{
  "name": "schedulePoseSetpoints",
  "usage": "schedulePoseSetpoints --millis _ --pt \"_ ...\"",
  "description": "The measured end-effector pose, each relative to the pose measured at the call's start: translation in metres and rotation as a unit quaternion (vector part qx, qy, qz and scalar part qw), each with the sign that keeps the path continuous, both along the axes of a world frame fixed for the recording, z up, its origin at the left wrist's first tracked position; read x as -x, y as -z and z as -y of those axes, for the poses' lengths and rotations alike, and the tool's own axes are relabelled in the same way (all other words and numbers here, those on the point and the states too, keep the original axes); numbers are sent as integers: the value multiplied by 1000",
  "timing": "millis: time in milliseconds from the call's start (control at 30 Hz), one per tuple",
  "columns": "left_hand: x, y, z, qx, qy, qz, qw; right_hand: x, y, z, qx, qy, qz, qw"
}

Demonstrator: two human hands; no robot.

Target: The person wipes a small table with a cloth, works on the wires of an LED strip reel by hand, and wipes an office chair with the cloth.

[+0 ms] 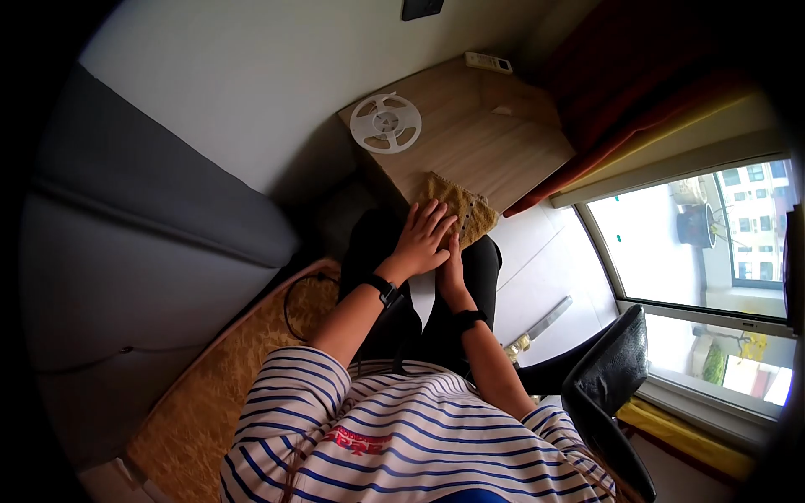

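Observation:
A mustard-brown cloth [471,210] lies on the near corner of a wooden table [503,138] and hangs a little over its edge. Small dark dots run in a line across the cloth. My left hand [421,241] rests on the cloth's left side, its fingers stretched and spread. Close beside it, my right hand [452,267] touches the cloth's near edge with straight fingers; the left hand partly covers it. Neither hand shows anything gripped. Dark bands circle both wrists.
A white plastic reel [386,123] lies at the table's left, with a white remote control [488,63] at the far edge. A grey sofa [159,168] stands left and a black chair [608,360] right. Beyond are a red curtain [620,75] and a glass door [671,243].

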State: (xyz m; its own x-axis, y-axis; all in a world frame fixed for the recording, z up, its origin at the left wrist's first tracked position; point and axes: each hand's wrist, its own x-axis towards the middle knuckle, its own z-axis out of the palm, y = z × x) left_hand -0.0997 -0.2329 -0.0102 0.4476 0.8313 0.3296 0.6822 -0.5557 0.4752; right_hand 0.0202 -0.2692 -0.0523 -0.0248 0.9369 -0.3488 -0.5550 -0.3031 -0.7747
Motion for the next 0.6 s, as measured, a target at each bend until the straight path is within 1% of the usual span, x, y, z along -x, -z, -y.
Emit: schedulePoseSetpoints --millis 100,167,233,300,367,400,433,467,500,533,567,600 --pt "-1 4 -3 -20 1 4 1000 -1 5 -4 -14 6 2 1000" --pt "-4 2 -1 -36 8 6 999 -4 19 -5 -22 4 17 1000" --pt "-8 -6 -6 -5 -19 -35 999 -9 27 -7 -31 1 23 999" --pt "-12 -10 -7 -29 -18 -58 998 -15 40 -12 -36 -2 30 999" --pt "-14 -17 -2 -47 -18 -78 996 -20 51 -16 -86 4 127 988" --pt "-13 -25 0 -4 -11 -82 997 -22 32 -12 -86 10 127 988" --pt "-12 -32 4 41 -4 -86 995 -25 -6 -4 -13 -20 187 982" --pt "-12 -40 9 40 0 -86 995 -28 -28 1 59 -52 244 967" --pt "-11 -48 14 107 2 -82 991 -33 -26 2 15 -27 312 950" --pt "-12 -54 18 173 2 -79 982 -42 -26 6 15 -25 311 950" --pt "-11 -50 20 172 3 -77 982 -52 -26 11 -2 -13 349 937" --pt "-9 -39 22 244 -9 61 968 -58 -38 19 -16 -2 387 922"
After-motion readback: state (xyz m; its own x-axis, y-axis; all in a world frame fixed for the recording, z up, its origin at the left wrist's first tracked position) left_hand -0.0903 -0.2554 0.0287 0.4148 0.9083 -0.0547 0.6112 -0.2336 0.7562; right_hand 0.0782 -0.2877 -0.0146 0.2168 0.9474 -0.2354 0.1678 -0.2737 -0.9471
